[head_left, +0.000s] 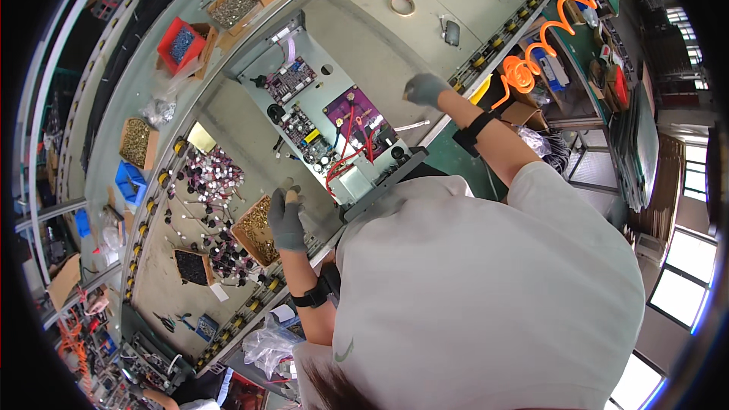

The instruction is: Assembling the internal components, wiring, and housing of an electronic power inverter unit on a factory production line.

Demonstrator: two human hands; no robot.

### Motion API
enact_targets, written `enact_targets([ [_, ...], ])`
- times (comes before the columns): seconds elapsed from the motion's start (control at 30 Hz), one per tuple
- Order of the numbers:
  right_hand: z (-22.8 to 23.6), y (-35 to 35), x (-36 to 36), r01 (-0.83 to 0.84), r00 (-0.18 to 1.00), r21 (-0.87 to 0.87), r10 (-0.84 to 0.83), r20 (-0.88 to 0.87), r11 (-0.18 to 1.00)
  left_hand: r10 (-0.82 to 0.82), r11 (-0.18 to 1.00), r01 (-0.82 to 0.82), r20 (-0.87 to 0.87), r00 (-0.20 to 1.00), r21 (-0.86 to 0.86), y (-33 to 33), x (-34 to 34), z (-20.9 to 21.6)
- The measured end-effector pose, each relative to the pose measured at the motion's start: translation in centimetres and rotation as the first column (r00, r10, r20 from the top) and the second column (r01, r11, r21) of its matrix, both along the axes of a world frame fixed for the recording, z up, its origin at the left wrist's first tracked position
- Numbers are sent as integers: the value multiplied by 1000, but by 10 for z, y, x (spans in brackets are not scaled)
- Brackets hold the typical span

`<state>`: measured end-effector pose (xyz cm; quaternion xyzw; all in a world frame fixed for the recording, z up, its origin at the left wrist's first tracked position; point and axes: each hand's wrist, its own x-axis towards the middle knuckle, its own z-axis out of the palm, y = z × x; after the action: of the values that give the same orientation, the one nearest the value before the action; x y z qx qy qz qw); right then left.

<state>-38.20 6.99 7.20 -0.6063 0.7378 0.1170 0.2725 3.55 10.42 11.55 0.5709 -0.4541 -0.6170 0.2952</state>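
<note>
In front of me lies an open metal chassis point(307, 61) with green and purple circuit boards point(357, 114) and red cables point(351, 156) inside. My left hand point(287, 226), in a grey glove with bare fingertips, is between the chassis and a cardboard box of small brass-coloured parts point(262, 237). Its fingers are curled together, and anything in them is too small to make out. Off the chassis's right side, my right hand point(427, 91) has its gloved fingers curled closed; what they hold, if anything, is hidden. A thin silver rod point(412, 124) shows below that hand.
Wired connectors point(216, 182) are heaped at the left, by a box of black parts point(191, 266). Roller rails point(144, 228) edge the bench. A tape roll point(402, 5) and a dark small device point(452, 33) lie farther off. An orange coiled hose point(524, 68) hangs at the right.
</note>
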Motion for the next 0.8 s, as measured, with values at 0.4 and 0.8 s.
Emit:
enact_targets([
  [0.4,-41,97,22,-175,978,-100,185,92,979,7,933,82,244,970,-350,-2,-63,84],
  [0.8,17,115,-60,147,-180,520,-495,850,841,-433,255,931,829,353,-263,12,-165,110],
])
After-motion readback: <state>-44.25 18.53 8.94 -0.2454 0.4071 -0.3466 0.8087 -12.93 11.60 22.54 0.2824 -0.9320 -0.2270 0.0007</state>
